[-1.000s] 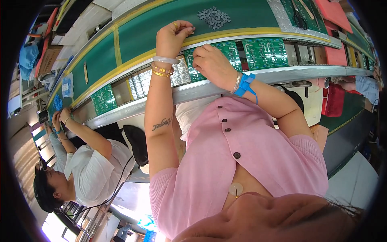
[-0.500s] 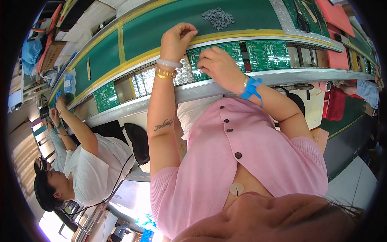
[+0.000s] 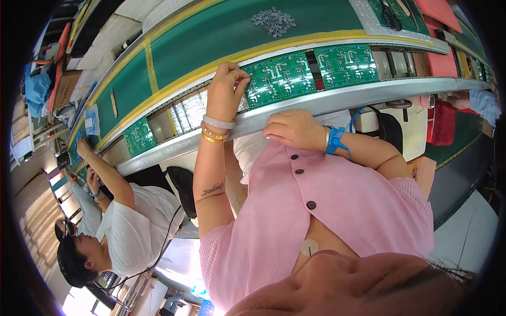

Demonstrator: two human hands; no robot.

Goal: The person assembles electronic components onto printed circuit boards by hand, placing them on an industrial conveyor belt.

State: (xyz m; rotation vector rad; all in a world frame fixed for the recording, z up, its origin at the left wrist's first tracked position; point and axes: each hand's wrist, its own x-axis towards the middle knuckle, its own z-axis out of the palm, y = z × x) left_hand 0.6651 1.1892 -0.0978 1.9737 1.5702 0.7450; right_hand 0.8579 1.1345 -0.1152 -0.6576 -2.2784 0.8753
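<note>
My left hand (image 3: 227,87) is closed in a pinch at the left end of a green circuit board (image 3: 287,78); whatever is between its fingertips is too small to make out. That board lies between the rails of a metal track. My right hand (image 3: 296,130) is at the near metal rail (image 3: 337,101), just below the board, its fingers together and loosely bent; its palm is hidden. A second green circuit board (image 3: 345,66) lies farther right in the track. Beyond the far rail, a pile of small grey parts (image 3: 274,22) is spread on the green work surface (image 3: 211,39).
Silver foil-like sheet (image 3: 188,111) lies in the track left of my left hand, with another circuit board (image 3: 139,138) beyond it. Black scissors (image 3: 391,18) lie at the far right. A co-worker in a white top (image 3: 142,231) works at the left.
My left hand has come nearer, from beside the grey parts to the board's left end. My right hand has withdrawn from the board to the near rail. The view has shifted slightly.
</note>
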